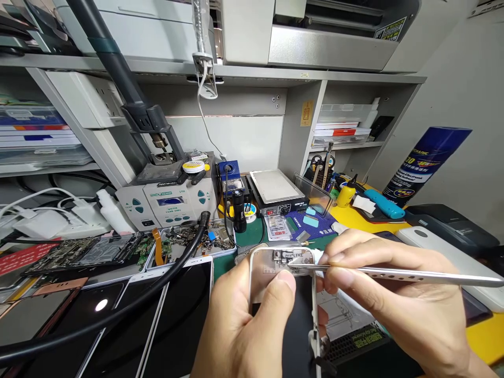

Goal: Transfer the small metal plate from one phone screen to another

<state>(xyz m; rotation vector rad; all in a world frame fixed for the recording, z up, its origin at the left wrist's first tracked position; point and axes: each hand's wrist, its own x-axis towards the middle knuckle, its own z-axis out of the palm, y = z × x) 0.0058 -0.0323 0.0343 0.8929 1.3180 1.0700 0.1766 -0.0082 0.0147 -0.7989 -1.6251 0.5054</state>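
Note:
My left hand [248, 320] is wrapped round a phone frame [301, 317] with a pale metal rim, its thumb pressed on the inner face. The frame's upper part looks clear or cut through, with printed letters visible there, while a dark panel fills the lower part. Pinched in my right hand [401, 299] are silver tweezers [417, 275], with a row of holes along the body. Their tips reach over the frame's top end, near a small dark part [277, 255]. Whether the tips grip anything is too small to tell.
Several dark phone screens [179, 310] lie at left, crossed by a thick black hose [173, 270] from a grey soldering station [169, 202]. Circuit boards [197, 239] fill a tray behind. A heating plate [277, 189] stands at the back; a blue spray can [427, 163] at right.

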